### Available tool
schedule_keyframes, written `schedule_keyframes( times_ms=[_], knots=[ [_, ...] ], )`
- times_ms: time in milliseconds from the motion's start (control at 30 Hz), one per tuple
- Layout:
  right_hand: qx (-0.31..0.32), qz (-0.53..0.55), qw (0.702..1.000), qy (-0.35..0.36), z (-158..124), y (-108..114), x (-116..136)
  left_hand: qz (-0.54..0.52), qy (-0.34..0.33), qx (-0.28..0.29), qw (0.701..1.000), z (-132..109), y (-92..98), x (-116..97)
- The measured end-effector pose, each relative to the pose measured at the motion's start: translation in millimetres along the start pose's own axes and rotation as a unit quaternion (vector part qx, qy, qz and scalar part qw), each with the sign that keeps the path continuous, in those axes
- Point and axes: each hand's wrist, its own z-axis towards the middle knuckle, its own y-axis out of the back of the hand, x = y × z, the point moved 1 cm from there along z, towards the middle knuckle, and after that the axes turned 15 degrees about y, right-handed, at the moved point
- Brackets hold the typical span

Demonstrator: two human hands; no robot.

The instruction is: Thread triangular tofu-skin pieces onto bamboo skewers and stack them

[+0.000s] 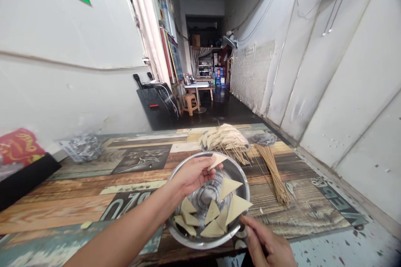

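Over a round steel basin, my left hand pinches a pale tofu triangle near the far rim. My right hand, at the near right rim, grips the low end of a thin bamboo skewer. Two triangles sit along that skewer, an upper tofu piece and a lower tofu piece. The skewer's tip is close to the piece in my left hand; whether it has entered is hard to see. Several loose tofu triangles lie in the bottom of the basin.
Behind the basin is a heap of skewered triangles. A bundle of bare skewers lies to the right on the wood-patterned table. At the left are a clear plastic bag and a black tray with a red package.
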Motion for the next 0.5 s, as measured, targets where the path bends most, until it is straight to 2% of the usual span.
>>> schedule_keyframes(
  times_ms=[200,500],
  knots=[
    [-0.004,-0.044,0.998,0.051,0.6,-3.7,1.5,-0.023,-0.032,0.007,0.999,-1.3,-5.0,3.2],
    [0.0,-0.097,0.988,0.116,-5.6,-9.3,-5.1,-0.106,-0.019,-0.002,0.994,-1.5,-10.7,3.5]
  ],
)
